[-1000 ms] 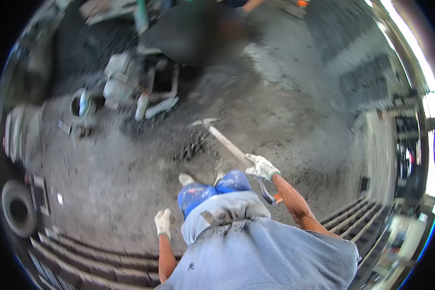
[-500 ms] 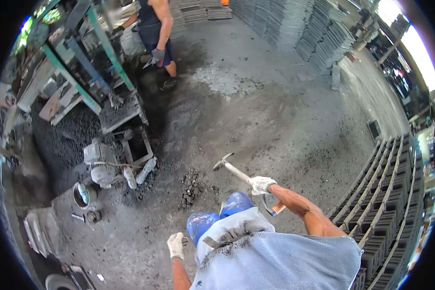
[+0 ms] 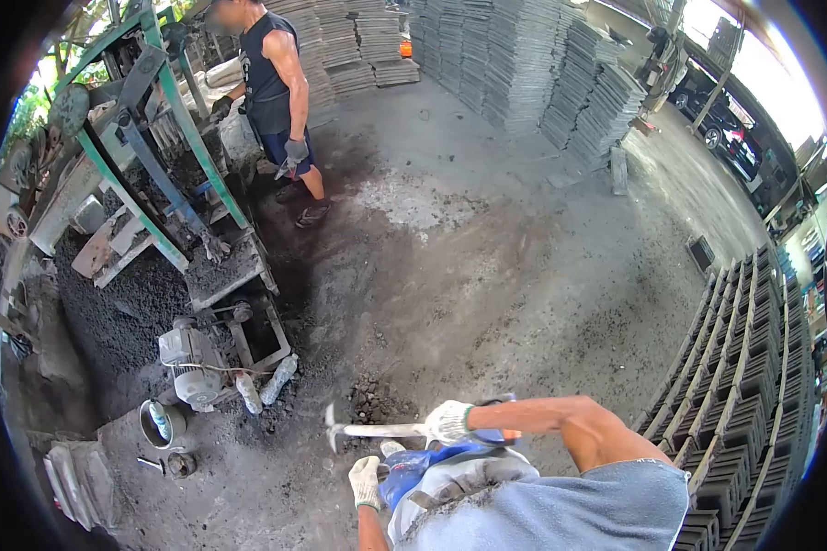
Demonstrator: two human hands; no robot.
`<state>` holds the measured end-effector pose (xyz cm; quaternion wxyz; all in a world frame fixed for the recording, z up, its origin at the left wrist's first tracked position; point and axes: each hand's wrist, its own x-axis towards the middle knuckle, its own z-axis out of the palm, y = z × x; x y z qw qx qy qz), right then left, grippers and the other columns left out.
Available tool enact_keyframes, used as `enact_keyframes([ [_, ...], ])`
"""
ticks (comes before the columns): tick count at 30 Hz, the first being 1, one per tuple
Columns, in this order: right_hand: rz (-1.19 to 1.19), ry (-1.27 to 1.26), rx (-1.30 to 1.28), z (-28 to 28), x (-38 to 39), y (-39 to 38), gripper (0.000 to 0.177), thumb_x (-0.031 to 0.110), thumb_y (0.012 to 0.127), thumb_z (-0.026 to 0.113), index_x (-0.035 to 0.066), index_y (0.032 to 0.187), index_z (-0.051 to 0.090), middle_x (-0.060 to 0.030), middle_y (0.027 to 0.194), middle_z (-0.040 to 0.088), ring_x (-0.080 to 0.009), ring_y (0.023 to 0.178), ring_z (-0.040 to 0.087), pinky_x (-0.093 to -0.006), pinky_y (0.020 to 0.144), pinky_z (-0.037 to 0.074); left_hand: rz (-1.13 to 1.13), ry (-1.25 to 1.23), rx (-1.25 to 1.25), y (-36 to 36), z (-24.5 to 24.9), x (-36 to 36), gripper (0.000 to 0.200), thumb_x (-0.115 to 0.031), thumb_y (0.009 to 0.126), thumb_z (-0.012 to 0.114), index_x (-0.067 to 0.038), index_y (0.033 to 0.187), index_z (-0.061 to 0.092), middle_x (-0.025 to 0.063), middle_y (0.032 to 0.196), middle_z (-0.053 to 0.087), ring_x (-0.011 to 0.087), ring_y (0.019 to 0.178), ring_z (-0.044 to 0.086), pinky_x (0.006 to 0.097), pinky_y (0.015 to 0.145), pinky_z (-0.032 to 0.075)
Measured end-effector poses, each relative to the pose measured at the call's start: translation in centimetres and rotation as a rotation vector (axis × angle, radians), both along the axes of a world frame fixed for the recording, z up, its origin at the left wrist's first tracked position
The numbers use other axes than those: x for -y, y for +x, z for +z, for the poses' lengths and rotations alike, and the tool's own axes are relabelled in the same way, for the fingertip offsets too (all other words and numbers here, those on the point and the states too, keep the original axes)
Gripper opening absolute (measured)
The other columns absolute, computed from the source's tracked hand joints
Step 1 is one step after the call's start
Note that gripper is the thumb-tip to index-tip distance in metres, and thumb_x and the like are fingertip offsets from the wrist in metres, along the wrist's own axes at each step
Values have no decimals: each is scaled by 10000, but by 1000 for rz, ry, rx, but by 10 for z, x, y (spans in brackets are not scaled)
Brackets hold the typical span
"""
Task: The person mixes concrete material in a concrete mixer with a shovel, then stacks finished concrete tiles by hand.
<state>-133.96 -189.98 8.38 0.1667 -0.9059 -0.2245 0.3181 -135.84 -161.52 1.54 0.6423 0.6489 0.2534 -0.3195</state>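
My right hand (image 3: pixel 448 423), in a white knitted glove, is wrapped round the pale handle of a small pick (image 3: pixel 377 430). The pick lies level across the view, its curved metal head at the left, just below a patch of loose dark lumps (image 3: pixel 377 402). Behind my right wrist shows a curved dark piece with an orange part (image 3: pixel 510 434); how it joins the pick is hidden. My left hand (image 3: pixel 365 481), also gloved, is beside my blue-clad knee (image 3: pixel 409 477). Its fingers are curled together, and nothing shows in them.
A green-framed machine (image 3: pixel 161 165) with a grey motor (image 3: pixel 190 363) stands left. Near it are plastic bottles (image 3: pixel 280 378) and a bucket (image 3: pixel 163 425). A person (image 3: pixel 271 101) in dark clothes stands beside the machine. Tile stacks (image 3: pixel 487 64) rise behind; racked blocks (image 3: pixel 726 386) line the right.
The pick has swung left and down, its head now pointing left. My left hand has shifted slightly right, and the view has tilted up, showing more of the other person.
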Motion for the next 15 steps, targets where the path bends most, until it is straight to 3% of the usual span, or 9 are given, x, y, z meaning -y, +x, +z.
enact_keyframes([
  [2,107,-17,-19,-6,-27,26,313,365,788,687,137,1002,678,-115,825,696,-319,782,678,-457,649,516,70,20,-12,1,3,-14,250,-158,853,599,38,1000,645,141,772,685,205,623,650,331,615,544],
  [4,148,-133,-282,-4,-48,57,478,429,612,814,121,964,716,-110,894,713,-314,851,687,-426,696,535,59,48,-3,-12,-6,-41,243,-156,850,596,45,980,631,138,760,675,213,617,645,344,612,545],
  [5,167,-149,-258,9,-55,65,411,335,591,804,93,914,729,-118,919,714,-322,863,686,-432,717,546,107,55,7,-21,-6,-54,229,-152,844,595,49,953,621,138,749,665,222,604,643,352,593,546],
  [6,152,-140,-190,-22,-61,71,366,288,594,783,111,911,741,-109,904,717,-320,838,689,-419,713,546,165,58,22,-29,-7,-65,218,-147,839,595,52,926,611,139,738,655,231,592,640,359,575,546],
  [8,186,-210,-247,-33,-64,82,320,255,604,767,122,894,746,-111,859,714,-315,804,691,-423,684,543,171,82,-46,-50,-11,-95,172,-116,822,565,25,902,624,148,721,642,254,609,651,355,574,549],
  [10,102,-223,-321,-57,-47,96,248,203,640,723,117,870,746,-111,837,712,-317,785,690,-440,658,539,253,117,-170,-74,-30,-123,181,-122,810,582,56,837,595,142,668,618,241,548,624,370,506,537],
  [11,4,-236,-231,-54,-33,98,193,177,655,697,116,833,743,-110,830,714,-318,776,690,-449,644,539,232,115,-179,-86,-39,-135,181,-122,810,582,56,837,595,142,668,618,241,548,624,370,506,537],
  [12,-96,-249,-141,-50,-17,100,146,151,671,671,115,795,739,-109,823,716,-319,766,690,-458,630,539,91,146,-102,-97,-46,-147,170,-115,798,582,52,817,599,140,655,612,240,538,616,365,501,529],
  [15,-532,-213,168,-45,30,99,242,149,760,599,78,978,678,-141,901,692,-329,848,669,-461,721,523,-242,298,-51,-87,-43,-155,154,-115,777,582,38,771,601,133,640,606,235,517,599,355,484,505],
])
